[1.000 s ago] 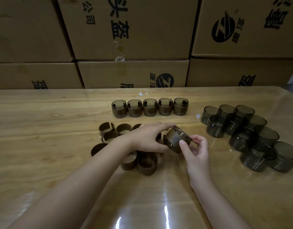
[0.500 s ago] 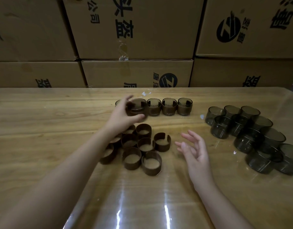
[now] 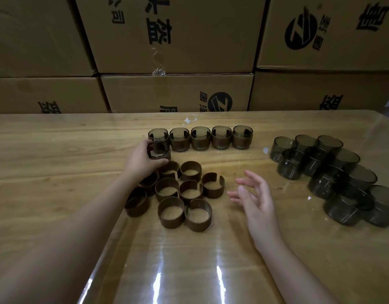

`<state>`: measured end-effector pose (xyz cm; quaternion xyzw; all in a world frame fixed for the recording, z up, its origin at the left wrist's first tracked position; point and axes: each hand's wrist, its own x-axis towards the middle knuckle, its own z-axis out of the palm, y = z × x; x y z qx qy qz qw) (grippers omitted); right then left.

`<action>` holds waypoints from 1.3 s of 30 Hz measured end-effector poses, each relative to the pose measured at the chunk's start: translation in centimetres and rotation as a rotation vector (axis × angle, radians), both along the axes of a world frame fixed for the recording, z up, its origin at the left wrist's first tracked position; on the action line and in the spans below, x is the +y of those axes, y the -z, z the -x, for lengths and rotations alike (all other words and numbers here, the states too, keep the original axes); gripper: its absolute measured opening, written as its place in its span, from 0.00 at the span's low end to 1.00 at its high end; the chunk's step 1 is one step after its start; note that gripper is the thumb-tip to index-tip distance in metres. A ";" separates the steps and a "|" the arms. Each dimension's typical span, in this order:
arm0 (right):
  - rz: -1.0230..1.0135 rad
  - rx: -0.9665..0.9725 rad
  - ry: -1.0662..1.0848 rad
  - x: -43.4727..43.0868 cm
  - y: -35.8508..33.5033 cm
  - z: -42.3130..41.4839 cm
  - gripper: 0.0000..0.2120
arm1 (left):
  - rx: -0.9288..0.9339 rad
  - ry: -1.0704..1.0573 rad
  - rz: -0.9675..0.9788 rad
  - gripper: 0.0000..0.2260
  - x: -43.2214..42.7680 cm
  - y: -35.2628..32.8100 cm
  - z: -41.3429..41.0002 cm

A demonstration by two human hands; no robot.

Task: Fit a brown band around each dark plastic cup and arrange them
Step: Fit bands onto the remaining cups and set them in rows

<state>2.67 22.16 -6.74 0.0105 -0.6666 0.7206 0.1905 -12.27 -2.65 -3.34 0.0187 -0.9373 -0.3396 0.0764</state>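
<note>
My left grip [image 3: 141, 161] holds a banded cup [image 3: 159, 150] by the left end of the row [image 3: 211, 139]; my right grip [image 3: 258, 200] hangs wide, empty, between bands [image 3: 190, 191] and bare cups [image 3: 334, 170] on the table [image 3: 57, 161]

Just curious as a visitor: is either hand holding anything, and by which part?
The left hand grips a banded cup round its side; the right hand holds nothing.

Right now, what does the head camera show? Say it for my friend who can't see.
A person's left hand holds a banded cup by the left end of a row of five banded cups on a wooden table. The right hand hovers open beside loose brown bands, with bare dark cups at the right and boxes behind.
</note>
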 end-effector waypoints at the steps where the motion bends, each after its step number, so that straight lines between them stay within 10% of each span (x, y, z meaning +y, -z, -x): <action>1: 0.002 -0.003 0.003 0.0 0.0 0.0 0.16 | -0.017 -0.007 0.007 0.36 0.0 0.0 0.0; 30: -0.139 -0.217 -0.039 0.5 0.5 0.6 0.11 | 0.013 -0.061 -0.040 0.30 0.4 -0.4 -0.7; 39: -0.912 -0.117 -0.291 -0.8 0.0 -0.9 0.33 | -0.064 0.055 0.427 0.28 -0.9 1.1 -6.9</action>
